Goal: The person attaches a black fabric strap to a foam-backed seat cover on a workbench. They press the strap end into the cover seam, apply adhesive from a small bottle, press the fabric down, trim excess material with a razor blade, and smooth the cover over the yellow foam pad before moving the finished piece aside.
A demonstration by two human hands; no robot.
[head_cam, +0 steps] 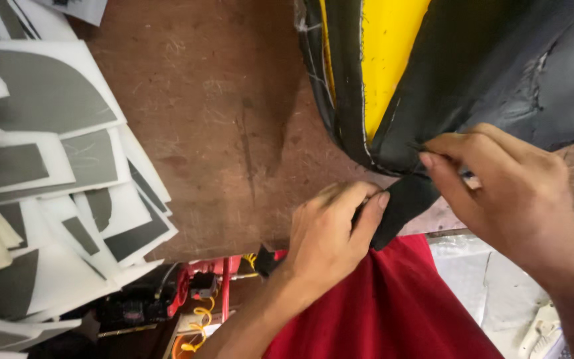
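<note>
I see my left hand pinching the dark fabric strip's lower end, its length running up-right to my right hand's closed grip at the black-and-yellow panel.

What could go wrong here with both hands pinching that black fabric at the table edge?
1. The right hand seems to pinch a thin dark tool at the seam of the black and yellow fabric, close to the left hand; a slip could prick a finger.
2. The black strip hangs over the table edge; a hard pull might drag the piece off.
</note>
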